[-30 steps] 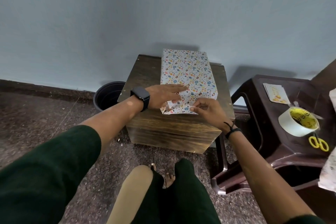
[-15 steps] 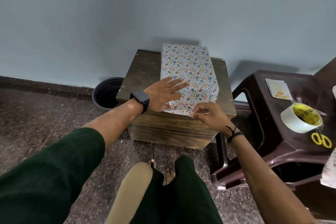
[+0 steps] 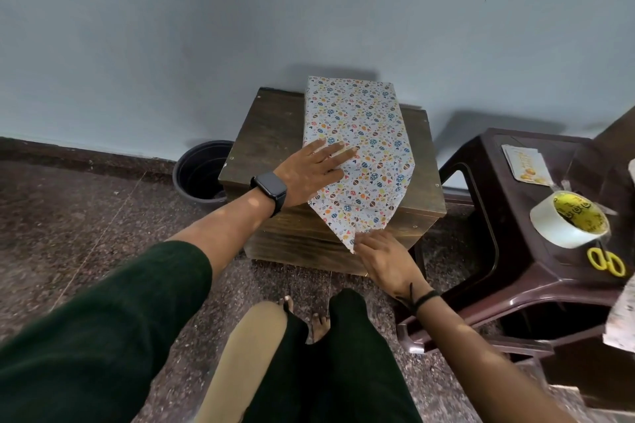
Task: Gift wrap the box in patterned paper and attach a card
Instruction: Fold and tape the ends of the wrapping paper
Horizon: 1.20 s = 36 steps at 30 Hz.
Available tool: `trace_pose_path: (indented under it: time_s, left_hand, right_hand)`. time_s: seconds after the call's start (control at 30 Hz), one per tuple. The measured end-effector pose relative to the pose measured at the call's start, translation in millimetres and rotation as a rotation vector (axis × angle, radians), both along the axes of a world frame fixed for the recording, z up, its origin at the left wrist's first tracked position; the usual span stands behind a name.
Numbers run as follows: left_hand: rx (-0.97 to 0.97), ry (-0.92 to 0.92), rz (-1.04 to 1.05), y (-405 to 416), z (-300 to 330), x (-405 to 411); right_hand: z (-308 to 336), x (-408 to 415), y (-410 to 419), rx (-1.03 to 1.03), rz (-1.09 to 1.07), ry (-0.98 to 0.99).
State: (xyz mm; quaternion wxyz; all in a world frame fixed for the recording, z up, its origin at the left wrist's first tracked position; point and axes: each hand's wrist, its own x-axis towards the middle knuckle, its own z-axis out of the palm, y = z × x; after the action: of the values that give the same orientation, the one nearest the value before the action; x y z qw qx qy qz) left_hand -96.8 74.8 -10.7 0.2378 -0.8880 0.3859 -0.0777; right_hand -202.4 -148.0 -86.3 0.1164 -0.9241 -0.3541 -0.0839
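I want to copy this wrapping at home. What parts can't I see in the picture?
All in the head view:
- The box itself: hidden by the patterned paper.
- The paper under the left hand: covered by its flat fingers.
- The flap's tip: the right hand pinches it.
- The card writing: too small.
- The scissors blades: hidden behind the tape roll.

bare worktop (image 3: 271, 134) left of the wrapped box (image 3: 354, 120); wall close behind, plastic stool (image 3: 488, 216) crowding the right.

Patterned paper (image 3: 357, 134) is hiding the box; the right edge is cutting off scissors (image 3: 606, 261); card (image 3: 527, 165) print unreadable.
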Motion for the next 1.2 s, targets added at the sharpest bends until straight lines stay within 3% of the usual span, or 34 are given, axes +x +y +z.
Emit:
trace_pose_path:
  time_s: [0.13, 0.4, 0.87, 1.2]
  left_hand:
    - [-0.037, -0.002, 0.003, -2, -1, -2]
    - [-0.116, 0.080, 0.093, -11, 6, -14]
    - [-0.487, 0.191, 0.233, -34, 8, -24]
    - [-0.392, 0.215, 0.248, -40, 7, -20]
  right_hand:
    - [5, 3, 1, 0.008, 0.014, 0.054]
    - [52, 17, 2, 0.305, -0.069, 0.169]
    - [71, 60, 11, 0.537, -0.271, 0.217]
    - [57, 42, 10, 0.573, -0.230, 0.136]
